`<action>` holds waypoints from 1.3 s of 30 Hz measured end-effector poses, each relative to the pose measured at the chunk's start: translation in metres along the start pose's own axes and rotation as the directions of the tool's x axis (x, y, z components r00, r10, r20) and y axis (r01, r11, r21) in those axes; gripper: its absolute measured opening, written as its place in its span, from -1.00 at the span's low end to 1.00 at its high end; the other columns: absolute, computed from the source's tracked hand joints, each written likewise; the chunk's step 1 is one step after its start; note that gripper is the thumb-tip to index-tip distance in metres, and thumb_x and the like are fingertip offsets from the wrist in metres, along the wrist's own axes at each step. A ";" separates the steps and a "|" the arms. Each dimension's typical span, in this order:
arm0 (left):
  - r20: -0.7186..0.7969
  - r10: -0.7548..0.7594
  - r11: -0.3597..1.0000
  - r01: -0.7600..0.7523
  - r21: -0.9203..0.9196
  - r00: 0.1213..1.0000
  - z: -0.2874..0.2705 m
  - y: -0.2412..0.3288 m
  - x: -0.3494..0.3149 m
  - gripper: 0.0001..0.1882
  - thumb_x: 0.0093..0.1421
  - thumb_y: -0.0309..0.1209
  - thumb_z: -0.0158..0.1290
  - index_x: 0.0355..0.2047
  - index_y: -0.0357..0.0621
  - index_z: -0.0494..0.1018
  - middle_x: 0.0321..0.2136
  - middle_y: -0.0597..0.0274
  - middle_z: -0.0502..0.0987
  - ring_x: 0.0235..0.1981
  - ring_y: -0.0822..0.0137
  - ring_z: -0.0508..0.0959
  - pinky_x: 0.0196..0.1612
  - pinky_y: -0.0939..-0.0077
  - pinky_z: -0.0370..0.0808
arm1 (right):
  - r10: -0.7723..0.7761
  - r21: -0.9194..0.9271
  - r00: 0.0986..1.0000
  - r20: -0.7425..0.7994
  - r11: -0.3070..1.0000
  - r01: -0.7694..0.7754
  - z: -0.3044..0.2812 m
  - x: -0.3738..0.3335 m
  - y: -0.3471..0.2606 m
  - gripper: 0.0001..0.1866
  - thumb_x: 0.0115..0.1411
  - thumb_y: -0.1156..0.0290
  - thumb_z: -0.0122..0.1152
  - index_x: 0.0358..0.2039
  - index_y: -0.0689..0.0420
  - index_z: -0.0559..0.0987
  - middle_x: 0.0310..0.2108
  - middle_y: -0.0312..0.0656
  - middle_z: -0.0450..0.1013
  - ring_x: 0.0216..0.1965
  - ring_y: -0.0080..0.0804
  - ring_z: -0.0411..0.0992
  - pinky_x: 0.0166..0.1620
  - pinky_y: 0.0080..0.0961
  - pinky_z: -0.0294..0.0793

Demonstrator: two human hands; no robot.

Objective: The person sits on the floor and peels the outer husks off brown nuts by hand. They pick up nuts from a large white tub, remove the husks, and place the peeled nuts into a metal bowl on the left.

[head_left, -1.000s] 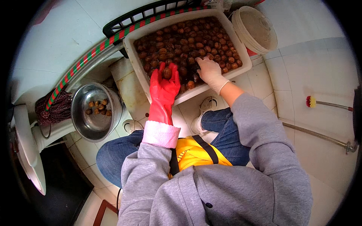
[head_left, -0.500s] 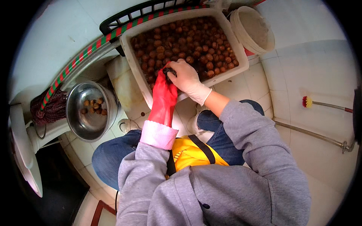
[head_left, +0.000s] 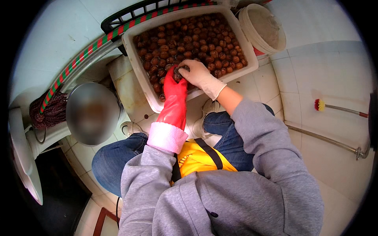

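Observation:
My left hand (head_left: 175,86), in a long red rubber glove with a pink cuff, is closed at the near edge of a white tub (head_left: 141,84). My right hand (head_left: 199,76), in a thin pale glove, meets it from the right with its fingers bent. Between them sits a dark, mesh-like scouring pad (head_left: 178,76), pinched by my right fingers. Whatever my left fingers wrap round is mostly hidden. Brown walnuts (head_left: 197,41) fill the tub under and beyond both hands, lying in dark water.
A metal basin (head_left: 72,122) stands on the left, its inside blurred with brownish shapes. Behind it hangs a dark mop head (head_left: 51,106) with a red-and-green striped handle (head_left: 84,57). White buckets (head_left: 246,29) stand right of the tub. A pipe (head_left: 323,139) runs along the right wall.
Both hands stay together over the tub's near edge. My right fingers have shifted over the scouring pad, and less of it shows. The view has moved slightly; the basin's inside is now blurred.

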State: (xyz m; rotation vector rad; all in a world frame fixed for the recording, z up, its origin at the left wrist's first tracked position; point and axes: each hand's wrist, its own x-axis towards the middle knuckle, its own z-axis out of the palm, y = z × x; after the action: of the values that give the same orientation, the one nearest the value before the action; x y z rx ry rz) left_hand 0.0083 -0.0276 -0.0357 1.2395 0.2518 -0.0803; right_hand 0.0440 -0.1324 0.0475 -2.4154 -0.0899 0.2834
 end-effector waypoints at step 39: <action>0.106 -0.199 0.924 0.223 -0.310 0.974 -0.001 0.044 -0.014 -0.37 0.13 -0.49 0.18 0.21 -0.16 0.25 -0.07 0.14 0.48 -0.14 0.35 0.52 -0.10 0.51 0.49 | 0.010 -0.345 0.994 -0.109 0.937 -0.047 -0.015 0.021 0.061 -0.62 0.07 0.22 0.26 -0.10 0.07 0.56 -0.11 -0.02 0.45 -0.05 -0.03 0.43 -0.02 -0.22 0.45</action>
State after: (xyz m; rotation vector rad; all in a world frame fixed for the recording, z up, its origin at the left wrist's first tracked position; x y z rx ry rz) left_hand 0.0030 -0.0135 0.0086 0.8799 0.3216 -0.2610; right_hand 0.0668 -0.1855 0.0155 -2.7808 -0.0605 0.1614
